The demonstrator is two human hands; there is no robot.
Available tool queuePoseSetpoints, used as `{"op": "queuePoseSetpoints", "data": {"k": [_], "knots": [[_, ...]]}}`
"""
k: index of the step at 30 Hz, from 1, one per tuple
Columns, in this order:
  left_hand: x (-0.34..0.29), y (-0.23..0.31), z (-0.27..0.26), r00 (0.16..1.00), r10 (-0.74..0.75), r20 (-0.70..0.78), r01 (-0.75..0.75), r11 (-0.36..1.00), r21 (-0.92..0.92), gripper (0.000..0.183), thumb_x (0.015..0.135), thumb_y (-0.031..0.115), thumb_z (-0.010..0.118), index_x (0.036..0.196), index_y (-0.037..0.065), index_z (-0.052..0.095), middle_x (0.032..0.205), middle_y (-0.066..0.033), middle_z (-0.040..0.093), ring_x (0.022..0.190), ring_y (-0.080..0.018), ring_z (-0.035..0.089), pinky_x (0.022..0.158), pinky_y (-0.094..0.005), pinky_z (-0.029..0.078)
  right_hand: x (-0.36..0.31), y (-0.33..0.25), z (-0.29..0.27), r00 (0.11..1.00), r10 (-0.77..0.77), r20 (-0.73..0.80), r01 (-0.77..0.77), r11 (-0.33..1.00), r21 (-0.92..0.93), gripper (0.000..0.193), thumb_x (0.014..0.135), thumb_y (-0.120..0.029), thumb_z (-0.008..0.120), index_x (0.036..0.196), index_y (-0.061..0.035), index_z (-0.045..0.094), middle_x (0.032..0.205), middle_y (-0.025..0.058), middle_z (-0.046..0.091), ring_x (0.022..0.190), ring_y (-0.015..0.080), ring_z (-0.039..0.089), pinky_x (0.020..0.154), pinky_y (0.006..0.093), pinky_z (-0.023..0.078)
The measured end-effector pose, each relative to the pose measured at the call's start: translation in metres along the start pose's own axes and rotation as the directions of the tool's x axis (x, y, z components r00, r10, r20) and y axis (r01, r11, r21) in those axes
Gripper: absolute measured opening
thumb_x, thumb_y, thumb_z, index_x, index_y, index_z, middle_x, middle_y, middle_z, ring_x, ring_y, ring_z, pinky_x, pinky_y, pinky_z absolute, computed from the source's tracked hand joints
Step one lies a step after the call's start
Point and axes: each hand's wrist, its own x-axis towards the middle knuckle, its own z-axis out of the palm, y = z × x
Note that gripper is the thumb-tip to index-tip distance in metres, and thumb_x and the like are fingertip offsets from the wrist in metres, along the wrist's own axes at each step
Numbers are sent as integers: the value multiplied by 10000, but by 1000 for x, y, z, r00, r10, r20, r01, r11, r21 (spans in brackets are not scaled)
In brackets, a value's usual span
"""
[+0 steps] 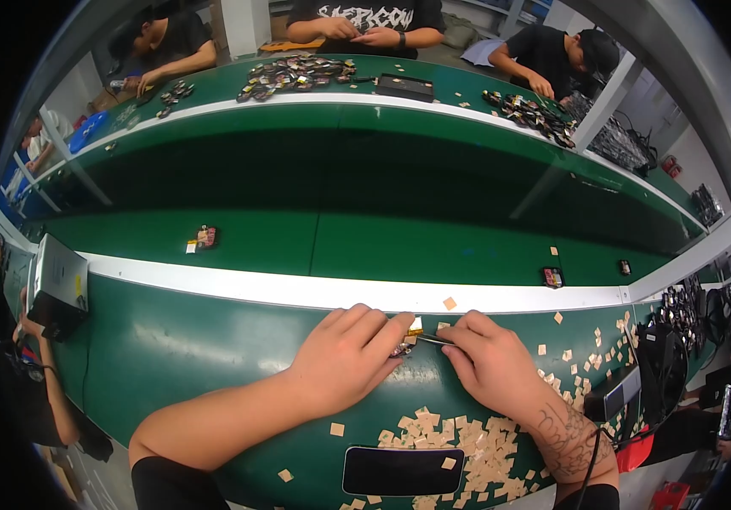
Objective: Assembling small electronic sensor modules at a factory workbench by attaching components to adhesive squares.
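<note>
My left hand is closed around a small dark electronic module just in front of the white rail. A white and yellow flap sticks out past its fingertips; most of the module is hidden by the fingers. In my right hand is a pair of thin metal tweezers, pinched between thumb and fingers. The tweezers' tips point left and meet the module beside the flap. Whether they grip anything is too small to tell. A beige square pad lies on the rail just beyond my hands.
Many beige square pads are heaped near me, around a black phone. Beyond the white rail, a green belt carries a few modules. A grey-white box stands left; cables pile up right. Co-workers sit opposite.
</note>
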Motion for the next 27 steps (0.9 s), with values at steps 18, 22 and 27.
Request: {"op": "queuePoseSetpoints", "data": {"k": [18, 22, 27], "knots": [[0, 0, 0, 998, -58, 38, 61, 996, -68, 588, 823, 184, 879, 1347, 52, 645, 1074, -106, 678, 979, -309, 665, 860, -423, 558, -1, 17, 8, 979, 14, -202, -18, 1000, -15, 143, 956, -59, 728, 1095, -31, 744, 979, 108, 674, 758, 341, 723, 682, 424, 593], [0, -2, 1, 998, -47, 49, 52, 993, -106, 573, 829, 180, 878, 1339, 61, 645, 1077, -113, 679, 987, -317, 669, 872, -435, 559, 5, 12, 0, 968, 161, -192, -163, 987, 4, 189, 950, -84, 758, 1128, -28, 727, 999, 116, 680, 805, 324, 732, 711, 410, 589], [0, -3, 2, 993, 23, 114, -3, 985, -170, 551, 835, 188, 874, 1326, 80, 647, 1089, -108, 681, 1008, -317, 672, 900, -435, 561, 10, 6, 2, 997, 82, 0, -78, 951, 298, 252, 949, -136, 799, 1166, -37, 719, 1038, 135, 696, 874, 307, 728, 759, 383, 581]]}}
